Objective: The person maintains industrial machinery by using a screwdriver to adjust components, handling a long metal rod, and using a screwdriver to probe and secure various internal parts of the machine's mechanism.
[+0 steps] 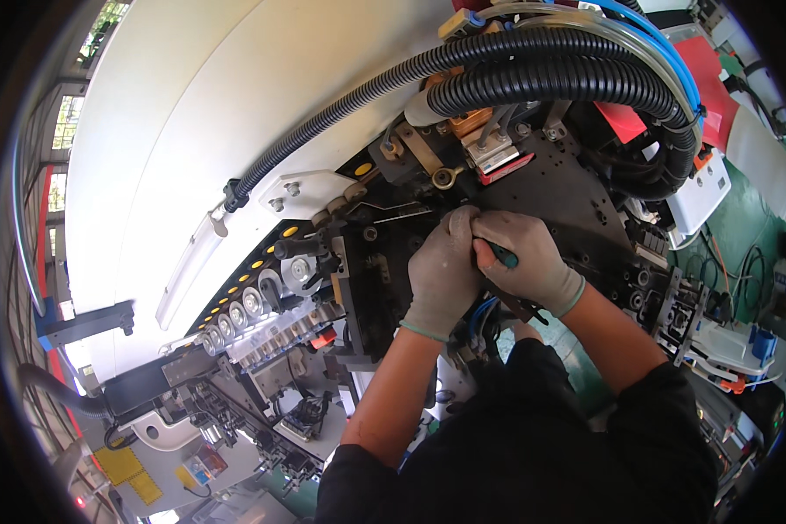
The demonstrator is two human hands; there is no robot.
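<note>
Both of my hands wear light grey gloves with green-edged cuffs and meet over the dark metal plate (576,196) of a machine. My right hand (526,255) is wrapped round a dark green handle (503,254); the rest of that tool is hidden, so its kind does not show. Pressed against it, my left hand (444,266) has its fingers closed and turned away. Whatever they hold, if anything, is out of sight. Just beyond the hands are a brass-coloured ring fitting (444,178) and a metal block with a red edge (498,157).
Black corrugated hoses (550,83) arch across the far side, with blue tubes (672,52) alongside. A large white machine cover (192,113) fills the far left. Below it runs a row of metal rollers (251,301). A slotted metal bracket (679,314) stands at the right.
</note>
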